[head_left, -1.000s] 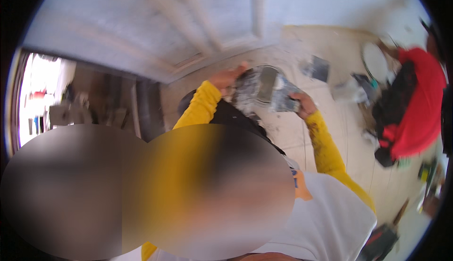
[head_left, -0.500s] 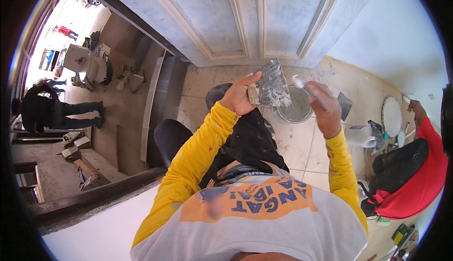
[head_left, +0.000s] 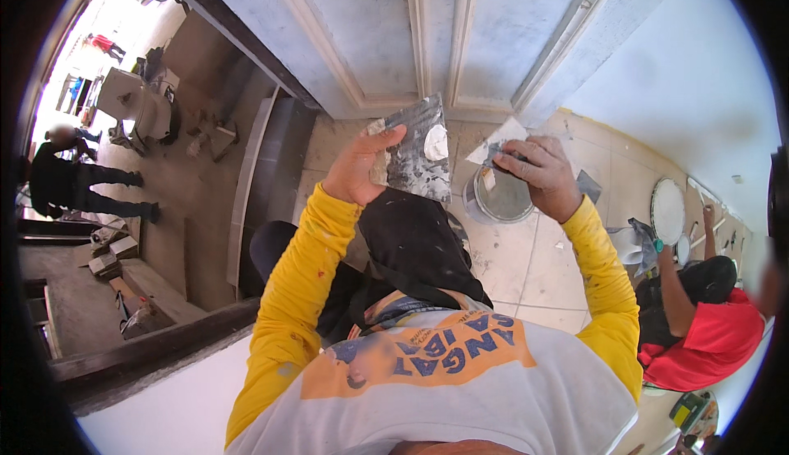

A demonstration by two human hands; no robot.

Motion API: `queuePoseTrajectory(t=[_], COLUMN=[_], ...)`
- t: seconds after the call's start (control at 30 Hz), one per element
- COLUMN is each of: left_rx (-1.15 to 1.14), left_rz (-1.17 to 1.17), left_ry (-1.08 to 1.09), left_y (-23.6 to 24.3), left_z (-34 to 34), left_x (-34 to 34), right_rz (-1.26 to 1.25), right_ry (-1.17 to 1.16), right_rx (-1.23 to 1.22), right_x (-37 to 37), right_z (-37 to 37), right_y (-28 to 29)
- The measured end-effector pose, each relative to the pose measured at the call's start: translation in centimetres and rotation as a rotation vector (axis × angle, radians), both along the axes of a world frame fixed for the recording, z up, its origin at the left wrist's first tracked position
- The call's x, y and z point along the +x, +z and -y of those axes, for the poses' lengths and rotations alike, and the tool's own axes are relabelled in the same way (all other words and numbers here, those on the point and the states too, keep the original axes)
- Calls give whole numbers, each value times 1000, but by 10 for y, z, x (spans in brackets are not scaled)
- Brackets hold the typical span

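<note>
My left hand (head_left: 362, 166) grips a flat grey plate (head_left: 408, 177) by its left edge, thumb on top. Dried white smears cover the plate, and a fresh lump of white putty (head_left: 436, 142) sits near its right edge. My right hand (head_left: 544, 174) is closed round a putty knife (head_left: 498, 140), its pale, thin blade pointing up and left toward the door. Beneath the right hand, a round bucket (head_left: 477, 205) with greyish contents stands on the tiles, partly covered by the hand.
A panelled door (head_left: 378, 36) with patchy white paint rises in front. To the right, a person in a red shirt (head_left: 711, 336) crouches beside a round white lid (head_left: 667, 211). A dark sill (head_left: 156, 340) runs along the left; beyond it another person (head_left: 78, 177) stands near a concrete mixer (head_left: 136, 101).
A lump of putty now lies on the plate. My left hand and plate have shifted left; the knife has turned up-left, its blade now in view. The red-shirted person's arms have moved.
</note>
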State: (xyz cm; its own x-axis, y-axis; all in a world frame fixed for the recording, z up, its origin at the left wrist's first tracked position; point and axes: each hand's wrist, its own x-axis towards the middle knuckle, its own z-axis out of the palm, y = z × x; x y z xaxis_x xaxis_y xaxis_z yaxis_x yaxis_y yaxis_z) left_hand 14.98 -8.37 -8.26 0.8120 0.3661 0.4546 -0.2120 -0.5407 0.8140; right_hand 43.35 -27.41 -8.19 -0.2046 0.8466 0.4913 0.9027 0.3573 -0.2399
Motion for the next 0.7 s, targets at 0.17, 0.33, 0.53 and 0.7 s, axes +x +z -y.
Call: queuePoseTrajectory(t=[0.17,0.33,0.53,0.7], left_rx=[200,121,241,137], left_rz=[-133,-101,-109,-90], left_ry=[48,-41,245,505], left_y=[-12,-15,-21,-42], left_z=[-21,-30,-55,-119], left_x=[-18,-16,-53,-133], right_rz=[142,240,52,-732], right_ry=[164,257,348,42], right_rx=[44,-12,-216,-267], right_x=[-17,-31,-38,-73], right_z=[-33,-53,-71,-119], right_y=[68,80,67,-28])
